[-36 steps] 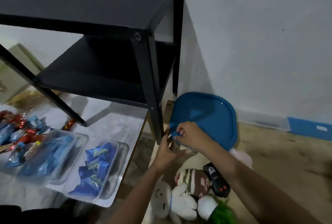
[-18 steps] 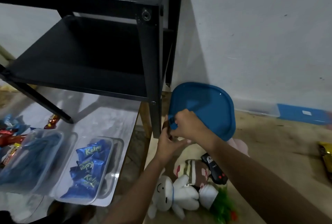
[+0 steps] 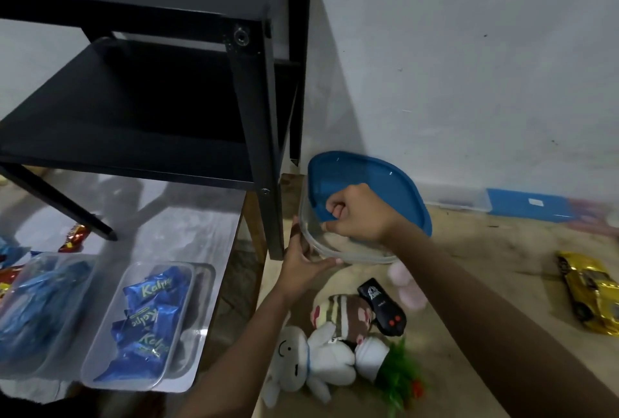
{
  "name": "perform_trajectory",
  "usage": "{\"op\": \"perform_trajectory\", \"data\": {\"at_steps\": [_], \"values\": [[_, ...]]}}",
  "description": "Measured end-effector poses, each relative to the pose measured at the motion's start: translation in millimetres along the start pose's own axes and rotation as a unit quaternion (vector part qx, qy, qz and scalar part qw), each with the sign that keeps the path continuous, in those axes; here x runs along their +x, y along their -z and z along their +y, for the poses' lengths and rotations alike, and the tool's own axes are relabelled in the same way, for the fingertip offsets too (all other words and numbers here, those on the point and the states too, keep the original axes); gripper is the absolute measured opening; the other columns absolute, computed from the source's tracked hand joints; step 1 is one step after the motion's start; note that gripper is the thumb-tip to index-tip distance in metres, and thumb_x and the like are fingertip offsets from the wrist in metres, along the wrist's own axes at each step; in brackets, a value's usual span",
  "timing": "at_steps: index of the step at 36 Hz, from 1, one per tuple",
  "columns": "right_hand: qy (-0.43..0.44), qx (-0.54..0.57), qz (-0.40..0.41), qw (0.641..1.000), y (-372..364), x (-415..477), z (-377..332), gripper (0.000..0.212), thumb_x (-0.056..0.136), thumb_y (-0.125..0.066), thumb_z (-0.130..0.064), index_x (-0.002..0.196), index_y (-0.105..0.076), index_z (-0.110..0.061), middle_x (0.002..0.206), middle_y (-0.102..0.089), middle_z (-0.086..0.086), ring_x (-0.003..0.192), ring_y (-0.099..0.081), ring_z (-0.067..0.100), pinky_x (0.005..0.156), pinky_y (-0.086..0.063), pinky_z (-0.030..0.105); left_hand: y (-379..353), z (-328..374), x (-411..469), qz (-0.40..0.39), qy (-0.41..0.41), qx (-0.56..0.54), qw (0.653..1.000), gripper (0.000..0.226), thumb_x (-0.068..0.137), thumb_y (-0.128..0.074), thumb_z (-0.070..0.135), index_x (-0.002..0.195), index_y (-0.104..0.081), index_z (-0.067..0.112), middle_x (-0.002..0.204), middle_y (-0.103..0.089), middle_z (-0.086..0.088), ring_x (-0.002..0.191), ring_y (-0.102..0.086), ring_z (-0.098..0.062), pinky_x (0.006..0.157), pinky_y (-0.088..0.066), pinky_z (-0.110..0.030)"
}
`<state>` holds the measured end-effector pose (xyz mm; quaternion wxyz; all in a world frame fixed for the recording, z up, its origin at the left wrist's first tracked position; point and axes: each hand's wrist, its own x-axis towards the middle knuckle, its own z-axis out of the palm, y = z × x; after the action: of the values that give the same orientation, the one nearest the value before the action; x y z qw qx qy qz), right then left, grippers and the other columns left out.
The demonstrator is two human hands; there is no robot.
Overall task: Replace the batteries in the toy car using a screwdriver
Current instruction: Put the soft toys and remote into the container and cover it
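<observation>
Head view | right grip [image 3: 356,216] closed on blue lid [image 3: 375,179]; left grip [image 3: 303,266] cupping container [image 3: 338,251] | toy car [image 3: 589,297] well right

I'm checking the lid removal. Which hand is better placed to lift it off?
Right. The right hand already grips the blue lid at its raised near edge, while the left hand braces the clear container at its side.

Dim, bluish light; right edge blurred, wide-angle bending; source perhaps upper left.
</observation>
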<state>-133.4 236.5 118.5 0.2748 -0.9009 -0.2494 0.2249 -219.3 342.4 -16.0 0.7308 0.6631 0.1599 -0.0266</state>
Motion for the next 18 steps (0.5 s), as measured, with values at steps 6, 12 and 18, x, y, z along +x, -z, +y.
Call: {"op": "perform_trajectory", "data": {"at_steps": [6,12,18], "values": [[-0.038,-0.01,0.058,0.998,33.7,-37.8,8.7,0.015,0.079,-0.068,-0.012,0.077,-0.061,0.001,0.065,-0.047,0.001,0.06,-0.041,0.012,0.06,-0.038,0.025,-5.6,7.3,-0.8,0.009,0.009,0.015,1.0,0.105,0.065,-0.08,-0.005,0.147,-0.019,0.015,0.137,-0.047,0.0,0.121,-0.05,-0.012,0.092,-0.048,-0.015],[-0.05,-0.01,0.118,0.992,57.1,-87.3,19.1,0.01,0.081,-0.067,-0.013,0.079,-0.064,-0.004,0.066,-0.047,-0.002,0.056,-0.037,0.008,0.061,-0.036,0.022,-11.9,11.8,-7.1,0.009,0.012,0.014,1.0,0.108,0.073,-0.075,-0.003,0.15,-0.003,0.021,0.148,-0.032,-0.002,0.127,-0.038,-0.012,0.101,-0.037,-0.025],[-0.092,-0.053,0.214,0.971,43.6,-142.5,78.0,0.027,0.072,-0.074,-0.006,0.059,-0.051,-0.012,0.062,-0.046,0.004,0.061,-0.041,0.018,0.057,-0.031,0.029,-19.7,12.1,-12.2,0.033,0.003,0.012,0.999,0.107,0.077,-0.069,-0.006,0.15,0.002,0.025,0.155,-0.021,-0.004,0.134,-0.031,-0.013,0.098,-0.034,-0.024]]}}
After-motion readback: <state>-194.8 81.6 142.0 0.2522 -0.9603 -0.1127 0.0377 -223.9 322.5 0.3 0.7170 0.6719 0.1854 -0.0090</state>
